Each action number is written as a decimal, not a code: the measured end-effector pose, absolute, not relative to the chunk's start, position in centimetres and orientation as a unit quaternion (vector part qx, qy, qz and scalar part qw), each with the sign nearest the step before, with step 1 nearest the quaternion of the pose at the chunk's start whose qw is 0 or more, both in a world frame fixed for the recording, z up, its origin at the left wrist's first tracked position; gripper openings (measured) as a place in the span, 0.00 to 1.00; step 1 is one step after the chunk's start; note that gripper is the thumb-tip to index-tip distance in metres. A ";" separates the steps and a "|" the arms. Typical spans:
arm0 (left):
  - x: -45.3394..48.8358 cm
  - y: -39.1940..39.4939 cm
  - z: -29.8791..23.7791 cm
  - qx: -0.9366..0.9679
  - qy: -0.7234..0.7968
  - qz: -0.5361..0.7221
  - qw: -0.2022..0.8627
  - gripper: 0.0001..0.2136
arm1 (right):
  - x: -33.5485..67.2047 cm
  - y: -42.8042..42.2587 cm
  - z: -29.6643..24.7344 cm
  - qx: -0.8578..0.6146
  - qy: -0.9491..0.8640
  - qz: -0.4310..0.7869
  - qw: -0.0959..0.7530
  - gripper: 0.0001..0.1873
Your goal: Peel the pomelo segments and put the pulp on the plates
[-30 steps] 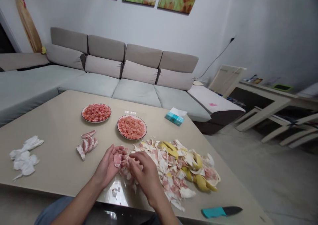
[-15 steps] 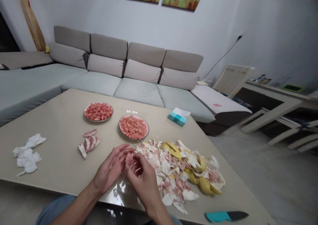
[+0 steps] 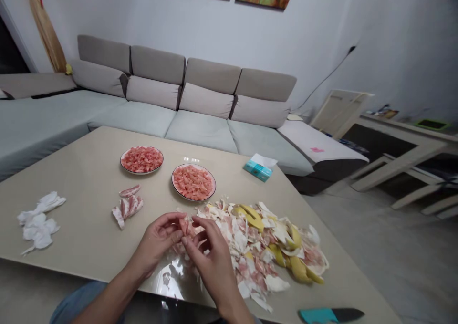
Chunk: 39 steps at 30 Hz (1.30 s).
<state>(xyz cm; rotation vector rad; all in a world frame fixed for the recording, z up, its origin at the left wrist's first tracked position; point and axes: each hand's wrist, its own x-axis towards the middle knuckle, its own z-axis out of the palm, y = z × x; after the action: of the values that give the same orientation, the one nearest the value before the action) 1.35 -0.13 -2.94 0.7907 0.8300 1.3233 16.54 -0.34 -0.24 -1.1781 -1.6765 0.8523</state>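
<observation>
My left hand (image 3: 161, 235) pinches a piece of pink pomelo flesh (image 3: 183, 225) between thumb and fingertips, above the front of the table. Close beside it on the right is my right hand (image 3: 213, 255), its thumb near the piece and its index finger apart from the thumb. I make out nothing held in the right hand. A heap of pomelo peel and membrane scraps (image 3: 246, 238), white, pink and yellow, lies just beyond and to the right. Left of my hands rest several pomelo segments (image 3: 129, 207).
Two plates, a left one (image 3: 142, 160) and a right one (image 3: 193, 182), are heaped with pink flesh. Crumpled tissues (image 3: 40, 224) lie at left, a tissue box (image 3: 259, 167) at the back right. A teal-handled knife (image 3: 331, 315) sits near the front right edge. Behind stands a sofa (image 3: 202, 128).
My left hand has gone from open-palmed to pinching the flesh piece. My right fingers have spread and loosened from it. The view has shifted slightly.
</observation>
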 end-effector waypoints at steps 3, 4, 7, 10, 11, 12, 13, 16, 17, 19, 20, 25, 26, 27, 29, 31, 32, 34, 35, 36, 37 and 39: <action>1.4 -0.3 -2.8 0.354 0.384 0.585 0.621 0.17 | 16.6 -0.4 0.0 -0.473 -0.676 0.345 0.447 0.05; 1.4 -0.3 -2.8 0.355 0.392 0.588 0.613 0.17 | 16.6 -0.4 0.0 -0.469 -0.678 0.348 0.447 0.05; 1.4 -0.2 -2.8 0.359 0.410 0.596 0.590 0.18 | 16.7 -0.4 0.0 -0.458 -0.678 0.356 0.450 0.08; 1.4 -0.2 -2.7 0.376 0.415 0.592 0.581 0.19 | 16.7 -0.3 -0.1 -0.459 -0.678 0.350 0.456 0.08; 1.4 -0.2 -2.6 0.379 0.415 0.590 0.580 0.19 | 16.8 -0.3 -0.1 -0.460 -0.677 0.348 0.457 0.08; 1.4 -0.2 -2.6 0.380 0.415 0.589 0.580 0.18 | 16.8 -0.3 -0.1 -0.462 -0.675 0.347 0.459 0.08; 1.5 -0.2 -2.6 0.378 0.415 0.589 0.581 0.18 | 16.8 -0.3 -0.1 -0.465 -0.672 0.347 0.460 0.08; 1.6 -0.3 -2.5 0.368 0.409 0.590 0.591 0.15 | 16.7 -0.3 0.0 -0.476 -0.658 0.358 0.462 0.07; 1.6 -0.3 -2.5 0.368 0.406 0.591 0.592 0.15 | 16.7 -0.3 0.0 -0.478 -0.652 0.363 0.463 0.07; 1.7 -0.3 -2.6 0.365 0.402 0.598 0.590 0.14 | 16.7 -0.3 -0.1 -0.481 -0.641 0.377 0.465 0.07; 1.8 -0.4 -2.7 0.360 0.400 0.603 0.588 0.15 | 16.7 -0.3 -0.1 -0.482 -0.636 0.385 0.464 0.07; 2.0 -0.5 -2.9 0.342 0.403 0.615 0.585 0.18 | 16.7 -0.1 -0.1 -0.486 -0.623 0.407 0.459 0.08; 2.1 -0.5 -2.9 0.343 0.407 0.613 0.584 0.19 | 16.7 -0.1 -0.1 -0.488 -0.622 0.406 0.459 0.07; 2.1 -0.5 -2.9 0.344 0.411 0.611 0.582 0.19 | 16.7 -0.1 0.0 -0.489 -0.621 0.405 0.460 0.07; 2.1 -0.5 -2.8 0.348 0.414 0.610 0.580 0.18 | 16.7 -0.1 0.1 -0.490 -0.622 0.401 0.461 0.07; 2.1 -0.4 -2.9 0.356 0.408 0.610 0.579 0.18 | 16.8 0.0 0.2 -0.488 -0.628 0.398 0.457 0.07; 2.2 -0.4 -3.0 0.360 0.405 0.609 0.579 0.17 | 16.8 0.0 0.3 -0.486 -0.632 0.397 0.454 0.07; 2.2 -0.4 -3.2 0.371 0.398 0.608 0.579 0.17 | 16.9 -0.1 0.3 -0.487 -0.636 0.395 0.450 0.07; 2.3 -0.4 -3.3 0.376 0.396 0.607 0.577 0.16 | 16.9 -0.1 0.3 -0.488 -0.635 0.395 0.450 0.07; 2.3 -0.5 -3.3 0.380 0.394 0.608 0.575 0.16 | 16.9 -0.1 0.2 -0.491 -0.632 0.396 0.449 0.07; 2.4 -0.5 -3.4 0.383 0.393 0.610 0.572 0.16 | 16.9 -0.1 0.2 -0.495 -0.628 0.398 0.449 0.08; 2.5 -0.6 -3.4 0.383 0.394 0.613 0.567 0.16 | 16.8 -0.2 0.1 -0.501 -0.618 0.406 0.449 0.08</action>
<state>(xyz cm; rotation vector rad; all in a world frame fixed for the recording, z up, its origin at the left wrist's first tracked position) 2.52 -0.58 -3.42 0.8996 0.9266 1.4412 16.83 -0.19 0.11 -1.2403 -1.5298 1.0034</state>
